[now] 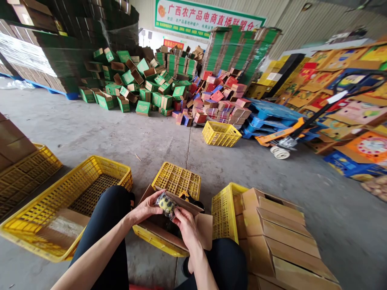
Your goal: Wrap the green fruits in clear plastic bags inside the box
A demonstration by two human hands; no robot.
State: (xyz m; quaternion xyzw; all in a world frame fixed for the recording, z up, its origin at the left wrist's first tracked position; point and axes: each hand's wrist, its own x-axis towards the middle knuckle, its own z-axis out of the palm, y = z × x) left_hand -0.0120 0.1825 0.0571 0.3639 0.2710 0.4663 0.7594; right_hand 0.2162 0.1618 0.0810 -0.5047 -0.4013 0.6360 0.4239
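Observation:
Between my hands is a small clear plastic packet point(167, 204) with yellow and dark patches; I cannot make out its contents. My left hand point(148, 208) grips its left side, with the fingers over the top edge. On the lower right side, my right hand point(185, 224) pinches it between thumb and fingers. Directly below is an open cardboard box point(204, 231) with its flaps spread, between my knees. The box's dark inside is mostly hidden by my hands. A yellow crate point(157, 241) shows under the box.
A yellow crate point(121, 166) at left holds a cardboard piece. Folded cartons point(287, 237) fill a crate at right. Another crate point(178, 179) lies just ahead. Farther off are heaped green boxes point(143, 108), red boxes point(217, 96), blue pallets point(266, 112) and a pallet jack point(290, 139).

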